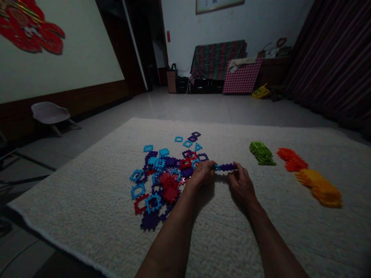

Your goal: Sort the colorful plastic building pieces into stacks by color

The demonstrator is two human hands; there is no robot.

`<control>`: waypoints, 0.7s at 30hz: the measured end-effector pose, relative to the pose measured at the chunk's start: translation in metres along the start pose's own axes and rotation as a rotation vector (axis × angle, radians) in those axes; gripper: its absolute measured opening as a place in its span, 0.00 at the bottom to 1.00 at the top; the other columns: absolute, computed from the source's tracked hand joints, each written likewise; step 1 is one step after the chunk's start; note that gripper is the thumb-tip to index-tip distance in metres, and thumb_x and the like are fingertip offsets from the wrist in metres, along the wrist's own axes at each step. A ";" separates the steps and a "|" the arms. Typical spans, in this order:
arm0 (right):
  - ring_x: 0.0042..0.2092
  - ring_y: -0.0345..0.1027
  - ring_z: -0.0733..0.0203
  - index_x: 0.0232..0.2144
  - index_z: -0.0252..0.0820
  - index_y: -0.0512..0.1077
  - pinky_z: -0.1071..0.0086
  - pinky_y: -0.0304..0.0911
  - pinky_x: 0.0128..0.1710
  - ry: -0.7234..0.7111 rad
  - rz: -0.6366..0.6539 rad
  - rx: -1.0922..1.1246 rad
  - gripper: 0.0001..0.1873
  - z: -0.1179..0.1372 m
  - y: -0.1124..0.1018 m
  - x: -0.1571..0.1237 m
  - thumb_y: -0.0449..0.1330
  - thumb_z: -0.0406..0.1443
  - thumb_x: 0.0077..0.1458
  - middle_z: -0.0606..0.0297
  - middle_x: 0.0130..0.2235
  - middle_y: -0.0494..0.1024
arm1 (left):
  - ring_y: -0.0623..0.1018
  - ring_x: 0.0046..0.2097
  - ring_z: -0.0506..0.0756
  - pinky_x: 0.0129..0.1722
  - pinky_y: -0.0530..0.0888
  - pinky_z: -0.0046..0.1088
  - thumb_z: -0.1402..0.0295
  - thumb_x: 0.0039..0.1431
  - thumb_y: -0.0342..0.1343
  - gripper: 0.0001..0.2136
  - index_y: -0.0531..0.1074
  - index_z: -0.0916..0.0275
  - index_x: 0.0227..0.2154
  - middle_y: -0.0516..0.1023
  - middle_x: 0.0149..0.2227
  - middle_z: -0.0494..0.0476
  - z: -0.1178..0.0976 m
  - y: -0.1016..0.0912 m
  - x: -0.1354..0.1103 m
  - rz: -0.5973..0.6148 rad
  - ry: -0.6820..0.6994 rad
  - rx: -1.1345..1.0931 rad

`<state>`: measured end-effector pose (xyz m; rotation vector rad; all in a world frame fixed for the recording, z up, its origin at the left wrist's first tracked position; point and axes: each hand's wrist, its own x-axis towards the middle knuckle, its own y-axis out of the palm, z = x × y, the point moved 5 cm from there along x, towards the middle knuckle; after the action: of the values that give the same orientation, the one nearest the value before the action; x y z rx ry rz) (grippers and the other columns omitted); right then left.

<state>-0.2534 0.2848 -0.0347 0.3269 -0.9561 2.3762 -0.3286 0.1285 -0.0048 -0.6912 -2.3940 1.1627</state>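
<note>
Between my two hands a purple toothed plastic building piece [227,167] is held up edge-on, just over the mat. My right hand [242,181] pinches its right end between thumb and fingers. At the other end, my left hand [203,172] closes on a light-blue toothed piece [217,167] that meets the purple one; whether the two are locked together I cannot tell. Left of my hands spreads a loose heap of blue, purple and red pieces [169,185], some solid and some framed. My left forearm covers part of the heap.
On the right of the pale mat [203,247] lie green pieces [261,153], red-orange pieces [292,159] and yellow-orange pieces [320,187], sorted in stacks. A small chair [50,112] stands on the tiled floor at left. Covered furniture [218,58] lines the back wall.
</note>
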 end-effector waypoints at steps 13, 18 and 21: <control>0.38 0.74 0.50 0.45 0.37 0.74 0.61 0.65 0.39 0.121 0.128 0.069 0.27 0.004 0.005 -0.002 0.48 0.49 0.56 0.55 0.37 0.81 | 0.79 0.47 0.57 0.53 0.73 0.34 0.74 0.58 0.55 0.20 0.76 0.62 0.53 0.82 0.46 0.61 0.012 -0.011 -0.003 -0.145 -0.094 -0.277; 0.43 0.75 0.47 0.49 0.37 0.74 0.56 0.67 0.44 0.150 0.110 0.094 0.29 -0.004 0.008 -0.001 0.49 0.50 0.55 0.53 0.42 0.82 | 0.80 0.46 0.57 0.51 0.75 0.34 0.72 0.57 0.56 0.18 0.77 0.63 0.51 0.82 0.47 0.61 0.019 -0.006 -0.001 -0.095 -0.115 -0.339; 0.42 0.75 0.47 0.47 0.37 0.75 0.54 0.68 0.45 0.153 0.068 0.115 0.28 -0.003 0.005 -0.002 0.51 0.49 0.54 0.53 0.41 0.82 | 0.80 0.46 0.57 0.52 0.75 0.33 0.73 0.55 0.57 0.17 0.79 0.62 0.48 0.83 0.45 0.59 0.025 -0.006 0.001 -0.147 -0.172 -0.328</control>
<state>-0.2549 0.2831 -0.0406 0.1554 -0.7734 2.4829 -0.3441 0.1103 -0.0150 -0.5171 -2.7636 0.8072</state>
